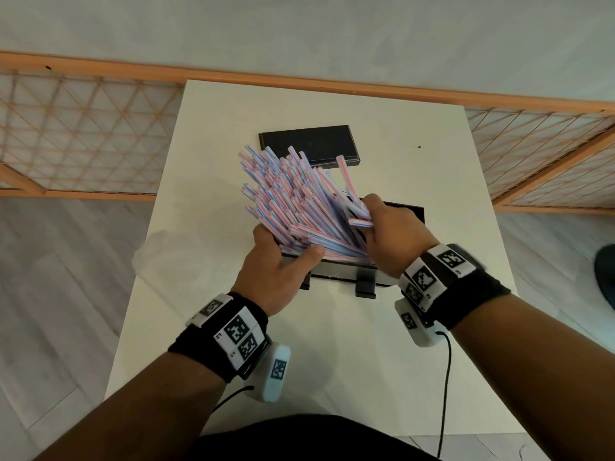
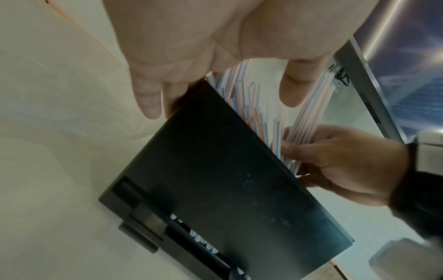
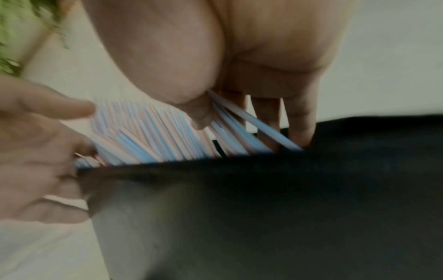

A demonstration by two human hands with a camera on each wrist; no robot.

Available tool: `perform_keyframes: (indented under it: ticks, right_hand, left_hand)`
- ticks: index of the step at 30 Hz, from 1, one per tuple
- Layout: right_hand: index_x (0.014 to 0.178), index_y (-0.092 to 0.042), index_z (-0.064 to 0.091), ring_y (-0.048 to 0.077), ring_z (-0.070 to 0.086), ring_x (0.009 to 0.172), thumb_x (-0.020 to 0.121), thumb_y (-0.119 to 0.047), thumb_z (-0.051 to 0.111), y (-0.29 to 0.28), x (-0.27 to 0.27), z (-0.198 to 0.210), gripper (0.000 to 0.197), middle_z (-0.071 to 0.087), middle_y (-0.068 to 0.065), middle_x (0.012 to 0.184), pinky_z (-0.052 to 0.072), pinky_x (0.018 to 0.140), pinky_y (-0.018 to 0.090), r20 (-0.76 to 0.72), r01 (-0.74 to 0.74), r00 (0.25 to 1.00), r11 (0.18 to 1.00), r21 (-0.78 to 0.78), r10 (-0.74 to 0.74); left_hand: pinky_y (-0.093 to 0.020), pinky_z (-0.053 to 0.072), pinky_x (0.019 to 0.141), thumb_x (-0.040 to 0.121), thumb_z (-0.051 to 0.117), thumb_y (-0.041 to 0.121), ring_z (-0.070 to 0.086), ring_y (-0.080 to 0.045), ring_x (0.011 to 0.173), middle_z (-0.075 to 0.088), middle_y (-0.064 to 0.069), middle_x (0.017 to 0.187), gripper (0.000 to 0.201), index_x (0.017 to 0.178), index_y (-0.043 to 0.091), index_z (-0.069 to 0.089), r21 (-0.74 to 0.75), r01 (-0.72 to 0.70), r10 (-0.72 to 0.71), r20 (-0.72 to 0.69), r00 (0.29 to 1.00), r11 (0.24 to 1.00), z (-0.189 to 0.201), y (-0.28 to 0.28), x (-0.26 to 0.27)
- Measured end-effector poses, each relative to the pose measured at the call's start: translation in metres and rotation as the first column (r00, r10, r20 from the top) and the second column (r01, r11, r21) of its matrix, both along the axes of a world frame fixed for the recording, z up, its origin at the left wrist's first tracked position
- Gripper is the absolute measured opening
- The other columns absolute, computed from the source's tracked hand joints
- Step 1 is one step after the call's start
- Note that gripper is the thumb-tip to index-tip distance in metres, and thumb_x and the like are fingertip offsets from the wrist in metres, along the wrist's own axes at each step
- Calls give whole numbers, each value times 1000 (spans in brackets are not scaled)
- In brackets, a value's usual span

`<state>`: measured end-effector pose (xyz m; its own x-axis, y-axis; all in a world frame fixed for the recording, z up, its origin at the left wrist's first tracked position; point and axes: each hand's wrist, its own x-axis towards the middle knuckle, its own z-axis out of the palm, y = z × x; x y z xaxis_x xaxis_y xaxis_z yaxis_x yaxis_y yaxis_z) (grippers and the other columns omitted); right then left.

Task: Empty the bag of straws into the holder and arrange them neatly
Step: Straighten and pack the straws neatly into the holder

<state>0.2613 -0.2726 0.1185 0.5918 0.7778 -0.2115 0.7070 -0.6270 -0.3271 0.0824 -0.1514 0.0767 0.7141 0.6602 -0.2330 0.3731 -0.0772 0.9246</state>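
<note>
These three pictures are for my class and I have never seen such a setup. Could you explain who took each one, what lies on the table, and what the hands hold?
No machine here: a person wears three cameras. The head view looks down on both hands; each wrist view looks along one hand. On the white table stands a black box-shaped straw holder, its flat black lid lying behind it, and a crumpled clear plastic bag to the left. A fanned bundle of red-and-blue striped white straws leans out of the holder. The left hand grips the holder's left end, thumb on the straws; the right hand pinches a few straws.
</note>
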Motion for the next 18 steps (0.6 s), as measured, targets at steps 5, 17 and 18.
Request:
perform_keyframes:
  ticks: [5,17,18]
  right_hand:
    - [104,-17,46,34,60,87,90,-31,58,-12,-20,-7,23,61,8,96,46,70,37,-98,-64,993,998,-20,62]
    - [111,-18,48,25,61,94,67,-87,47,-5,-17,-22,82,61,2,101,51,79,36,-186,47,980,989,-137,-72]
    - [112,-17,48,23,61,92,71,-82,53,-3,-17,-21,77,61,0,100,50,78,35,-211,46,975,993,-110,-68]
  left_hand:
    - [-44,46,108,67,70,61,59,-7,120,62,19,126,83,137,27,42,-53,27,-26,28,999,998,3,3,-2]
    - [-27,46,95,56,69,55,58,-2,113,57,25,119,89,134,27,38,-15,92,-92,-17,996,996,7,4,-3]
    - [-29,47,96,56,70,54,59,-4,113,57,24,120,90,135,26,38,-12,93,-94,-20,995,996,7,4,-3]
